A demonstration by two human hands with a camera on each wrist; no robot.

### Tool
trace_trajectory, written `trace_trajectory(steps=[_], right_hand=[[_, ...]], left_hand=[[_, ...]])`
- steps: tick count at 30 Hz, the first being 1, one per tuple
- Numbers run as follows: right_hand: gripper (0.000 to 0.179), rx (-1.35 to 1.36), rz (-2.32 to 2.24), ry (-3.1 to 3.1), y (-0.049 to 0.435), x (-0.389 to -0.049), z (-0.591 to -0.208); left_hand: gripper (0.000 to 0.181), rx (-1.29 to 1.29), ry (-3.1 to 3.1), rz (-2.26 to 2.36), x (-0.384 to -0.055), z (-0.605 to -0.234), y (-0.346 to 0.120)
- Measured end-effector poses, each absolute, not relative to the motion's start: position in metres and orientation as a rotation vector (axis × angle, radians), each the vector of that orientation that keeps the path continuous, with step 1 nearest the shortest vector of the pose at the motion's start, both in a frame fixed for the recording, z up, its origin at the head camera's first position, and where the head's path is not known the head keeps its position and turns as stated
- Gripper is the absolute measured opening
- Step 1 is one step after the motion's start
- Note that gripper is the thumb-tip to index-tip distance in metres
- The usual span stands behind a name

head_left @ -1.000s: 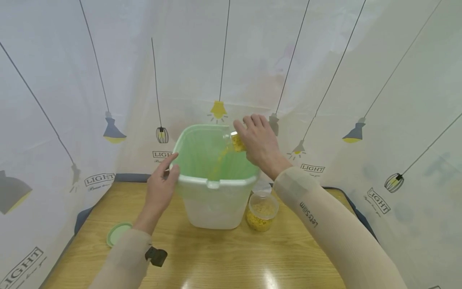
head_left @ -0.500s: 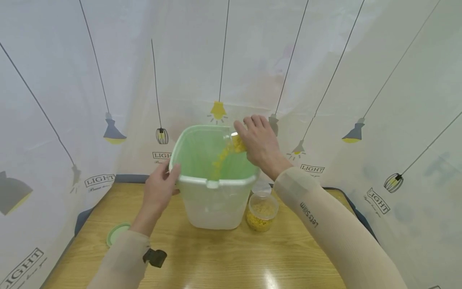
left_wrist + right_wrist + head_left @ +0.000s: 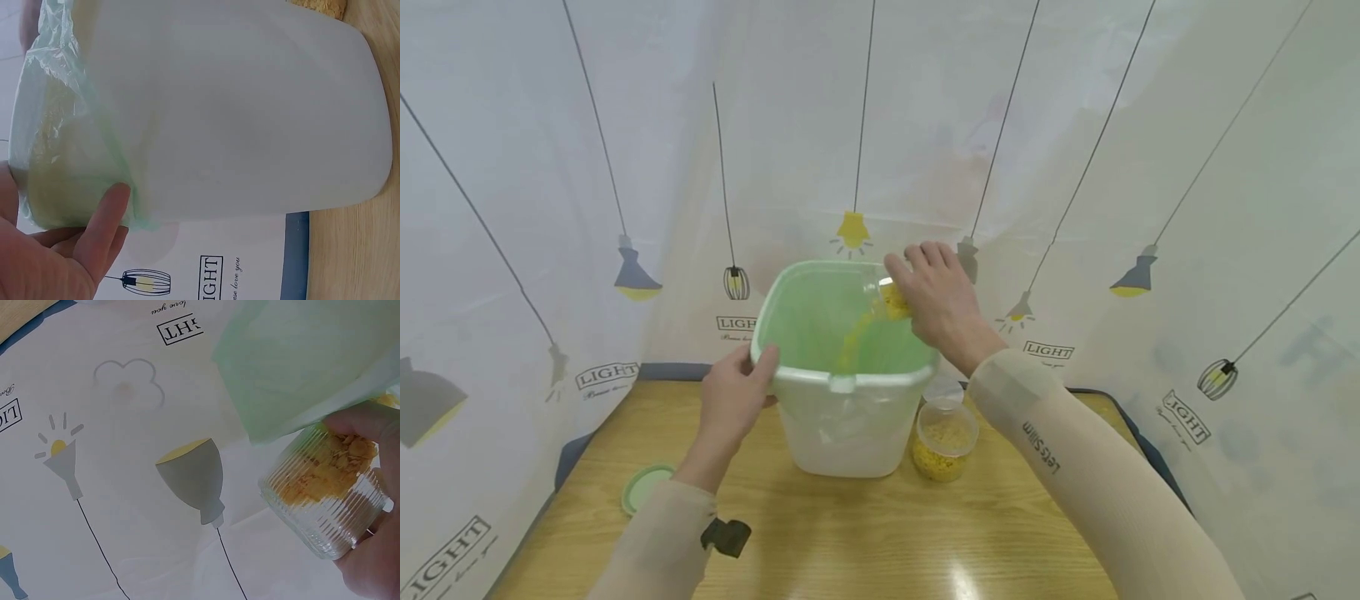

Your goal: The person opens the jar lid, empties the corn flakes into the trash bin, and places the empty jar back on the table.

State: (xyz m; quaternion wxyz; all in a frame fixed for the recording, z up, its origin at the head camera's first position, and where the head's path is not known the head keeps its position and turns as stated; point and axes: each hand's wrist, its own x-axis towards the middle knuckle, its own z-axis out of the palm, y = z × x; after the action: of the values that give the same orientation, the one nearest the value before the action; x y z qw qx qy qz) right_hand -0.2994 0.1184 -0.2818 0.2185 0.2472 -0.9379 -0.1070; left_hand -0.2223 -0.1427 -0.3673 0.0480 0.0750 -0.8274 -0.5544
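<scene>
- Head view: a clear glass jar (image 3: pixel 892 298) with yellow flakes in it lies tipped on its side over the bin, its mouth facing left; a loose trail of yellow flakes (image 3: pixel 852 340) runs from it down into the green bin liner (image 3: pixel 812 308)
- The pale waste bin (image 3: pixel 842 446) stands upright on the wooden table (image 3: pixel 850 542), with a round clear tub (image 3: pixel 946 442) of yellow flakes just beside it and a green lid (image 3: pixel 646 487) well apart; a sleeve covers part of that lid, the bin's front wall conceals where the flakes land, and the right hand (image 3: pixel 936 292) covers the jar's base
- The right hand's fingers curl round the jar, while the left hand (image 3: pixel 730 396) grips the bin's rim at the left corner, thumb on the near side
- Left wrist view: the bin looks smooth and milky, the liner folded over its rim; the hand is cut off at the edge, with one fingertip pressing the liner's hem against the outer wall
- Right wrist view: the jar shows ribbed sides, flakes gathered away from its base; its mouth is hard to make out behind the cropped hand, and the jar sits between thumb and fingers
</scene>
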Motion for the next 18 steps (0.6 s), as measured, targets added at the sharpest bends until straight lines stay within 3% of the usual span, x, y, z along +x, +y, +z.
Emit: trace_trajectory(steps=[18], right_hand=[[0.061,0.727,-0.316,-2.555,0.1133,-0.2998,-0.2824]], left_hand=[[0.058,0.338,-2.429,-1.760,-0.2163,-0.3641,-0.1365]])
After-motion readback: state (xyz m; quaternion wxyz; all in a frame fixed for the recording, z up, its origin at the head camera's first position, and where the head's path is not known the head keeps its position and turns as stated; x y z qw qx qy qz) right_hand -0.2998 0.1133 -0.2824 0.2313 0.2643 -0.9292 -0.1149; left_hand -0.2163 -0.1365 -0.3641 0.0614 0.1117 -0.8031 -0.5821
